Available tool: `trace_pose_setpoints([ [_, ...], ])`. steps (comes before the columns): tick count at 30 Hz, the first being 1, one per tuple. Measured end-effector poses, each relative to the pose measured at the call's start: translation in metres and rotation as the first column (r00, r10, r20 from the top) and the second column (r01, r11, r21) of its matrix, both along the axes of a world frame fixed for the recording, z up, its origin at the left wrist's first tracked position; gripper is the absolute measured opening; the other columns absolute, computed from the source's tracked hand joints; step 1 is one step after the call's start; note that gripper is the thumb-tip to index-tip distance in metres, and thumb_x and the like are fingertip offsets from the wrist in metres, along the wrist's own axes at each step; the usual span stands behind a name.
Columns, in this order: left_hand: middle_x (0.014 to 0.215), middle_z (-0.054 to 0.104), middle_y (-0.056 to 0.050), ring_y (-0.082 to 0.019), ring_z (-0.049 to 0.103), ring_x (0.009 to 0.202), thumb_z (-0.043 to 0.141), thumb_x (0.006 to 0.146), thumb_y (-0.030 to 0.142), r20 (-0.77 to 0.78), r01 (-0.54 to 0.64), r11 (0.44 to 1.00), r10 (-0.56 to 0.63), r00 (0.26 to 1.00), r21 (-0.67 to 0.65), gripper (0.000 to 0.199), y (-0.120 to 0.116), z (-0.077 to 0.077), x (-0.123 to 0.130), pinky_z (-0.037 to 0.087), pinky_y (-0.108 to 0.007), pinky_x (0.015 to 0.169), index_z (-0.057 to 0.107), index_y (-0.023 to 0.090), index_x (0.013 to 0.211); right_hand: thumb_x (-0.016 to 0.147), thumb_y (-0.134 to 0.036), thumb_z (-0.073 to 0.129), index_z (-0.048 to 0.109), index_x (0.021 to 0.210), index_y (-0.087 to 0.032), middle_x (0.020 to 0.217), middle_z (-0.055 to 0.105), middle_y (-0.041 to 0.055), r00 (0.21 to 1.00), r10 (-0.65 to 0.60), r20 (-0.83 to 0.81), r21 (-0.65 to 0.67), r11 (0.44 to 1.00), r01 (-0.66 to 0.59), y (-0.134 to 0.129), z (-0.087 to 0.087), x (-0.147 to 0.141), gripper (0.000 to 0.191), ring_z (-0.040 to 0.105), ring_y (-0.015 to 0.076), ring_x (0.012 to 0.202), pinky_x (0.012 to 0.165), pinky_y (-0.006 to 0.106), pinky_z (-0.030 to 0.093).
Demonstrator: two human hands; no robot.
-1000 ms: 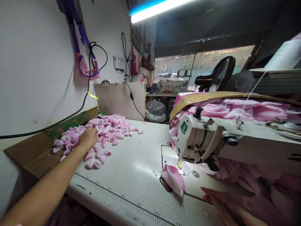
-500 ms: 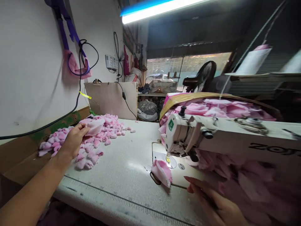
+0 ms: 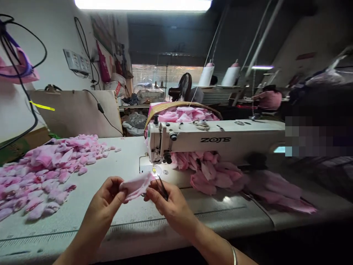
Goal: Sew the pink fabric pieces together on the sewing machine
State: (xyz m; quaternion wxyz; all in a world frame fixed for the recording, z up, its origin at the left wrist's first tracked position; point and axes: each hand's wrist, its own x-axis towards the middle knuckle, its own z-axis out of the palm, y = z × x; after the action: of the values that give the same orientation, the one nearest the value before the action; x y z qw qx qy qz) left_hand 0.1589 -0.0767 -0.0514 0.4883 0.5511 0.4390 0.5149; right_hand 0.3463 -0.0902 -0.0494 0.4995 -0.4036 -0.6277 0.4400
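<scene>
In front of the sewing machine's needle, my left hand (image 3: 109, 200) pinches one end of a small pale pink piece of plush fabric (image 3: 135, 187) between thumb and fingers. At the other end of the piece, the thumb and fingertips of my right hand (image 3: 168, 202) meet its edge. Dark, pointed thread snips (image 3: 163, 189) stick up from my right hand, their lower part hidden by the fingers. Just behind the hands is the lit needle plate (image 3: 149, 169) of the white sewing machine (image 3: 193, 140). A heap of small pink fabric pieces (image 3: 55, 162) lies on my left.
Larger pink pieces (image 3: 217, 173) are bunched under the machine arm, and more fill a box (image 3: 156, 108) behind it. A printed ruler (image 3: 55, 232) runs along the table's front edge. Thread cones (image 3: 206, 75) stand behind. A person (image 3: 271, 98) sits far right.
The view has turned right. My left hand has come from the heap to the needle area and joined my right hand. No fabric piece lies beside the needle plate now; one is between my hands.
</scene>
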Motion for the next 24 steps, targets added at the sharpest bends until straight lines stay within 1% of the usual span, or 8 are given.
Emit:
trace_pose_setpoints([
  [3,0.083,0.059,-0.001,-0.015,0.056,0.077,0.066,0.078,0.035,-0.013,0.062,0.998,-0.061,0.998,0.011,0.023,-0.008,-0.012,0.01,0.047,-0.024,0.069,0.056,0.019,0.092,0.085,-0.039,0.058,0.053,0.069,-0.017,0.06,0.043,-0.0044,0.998,-0.033,-0.061,-0.01,0.999,0.033,0.002,-0.006,-0.002,0.028,0.036,0.0087,0.055,0.05,0.022,0.031],
  [7,0.087,0.058,-0.001,-0.016,0.057,0.083,0.06,0.083,0.035,-0.063,0.131,0.991,-0.13,0.989,0.012,0.021,-0.013,-0.02,0.008,0.048,-0.026,0.075,0.054,0.02,0.095,0.084,-0.037,0.058,0.052,0.07,-0.018,0.063,0.04,-0.0044,0.998,-0.038,-0.055,-0.004,0.999,0.038,0.002,-0.015,-0.001,0.024,0.033,0.0095,0.058,0.051,0.023,0.029],
  [10,0.099,0.058,-0.004,-0.019,0.057,0.091,0.056,0.085,0.039,-0.226,0.066,0.995,-0.05,0.973,0.068,0.025,-0.019,-0.011,0.005,0.048,-0.029,0.078,0.051,0.022,0.103,0.085,-0.037,0.056,0.053,0.074,-0.017,0.066,0.043,-0.0034,0.999,-0.044,0.025,0.039,0.998,0.043,-0.001,-0.016,-0.002,0.023,0.036,0.0105,0.06,0.054,0.024,0.031],
  [13,0.104,0.059,-0.005,-0.02,0.055,0.091,0.059,0.083,0.043,-0.44,-0.018,0.98,0.105,0.892,0.198,0.031,-0.027,0.006,0.005,0.046,-0.026,0.069,0.052,0.024,0.106,0.087,-0.037,0.054,0.052,0.074,-0.018,0.065,0.044,-0.0039,0.992,-0.02,0.122,0.088,0.996,0.009,-0.006,-0.013,-0.004,0.023,0.038,0.0103,0.059,0.054,0.024,0.031],
  [15,0.101,0.06,-0.004,-0.018,0.055,0.085,0.061,0.081,0.045,-0.512,0.031,0.98,0.075,0.856,0.197,0.035,-0.03,0.015,0.007,0.044,-0.024,0.061,0.053,0.025,0.109,0.088,-0.036,0.053,0.051,0.074,-0.018,0.063,0.044,-0.0046,0.985,0.004,0.174,0.122,0.992,-0.026,-0.01,-0.011,-0.005,0.023,0.037,0.0099,0.058,0.053,0.024,0.031],
  [17,0.097,0.063,-0.003,-0.016,0.055,0.077,0.06,0.082,0.046,-0.488,0.115,0.988,-0.05,0.872,0.106,0.038,-0.031,0.019,0.011,0.043,-0.023,0.061,0.054,0.025,0.113,0.088,-0.033,0.054,0.048,0.071,-0.019,0.062,0.044,-0.0053,0.976,0.008,0.219,0.162,0.986,-0.045,-0.012,-0.009,-0.007,0.023,0.037,0.0094,0.057,0.054,0.023,0.03],
  [20,0.088,0.065,-0.003,-0.014,0.055,0.069,0.059,0.082,0.049,-0.295,0.243,0.966,-0.259,0.92,-0.09,0.039,-0.027,0.018,0.016,0.043,-0.024,0.062,0.057,0.022,0.11,0.087,-0.026,0.054,0.046,0.07,-0.019,0.062,0.044,-0.0058,0.965,-0.004,0.262,0.21,0.976,-0.053,-0.015,-0.008,-0.006,0.02,0.037,0.0087,0.057,0.054,0.023,0.03],
  [24,0.089,0.068,-0.004,-0.016,0.057,0.076,0.066,0.077,0.046,-0.102,0.317,0.926,-0.342,0.934,-0.204,0.034,-0.02,0.014,0.014,0.043,-0.024,0.066,0.066,0.018,0.096,0.084,-0.023,0.056,0.052,0.074,-0.018,0.064,0.048,-0.0054,0.957,-0.005,0.289,0.201,0.978,-0.056,-0.02,-0.007,0.001,0.011,0.04,0.0084,0.057,0.055,0.023,0.032],
])
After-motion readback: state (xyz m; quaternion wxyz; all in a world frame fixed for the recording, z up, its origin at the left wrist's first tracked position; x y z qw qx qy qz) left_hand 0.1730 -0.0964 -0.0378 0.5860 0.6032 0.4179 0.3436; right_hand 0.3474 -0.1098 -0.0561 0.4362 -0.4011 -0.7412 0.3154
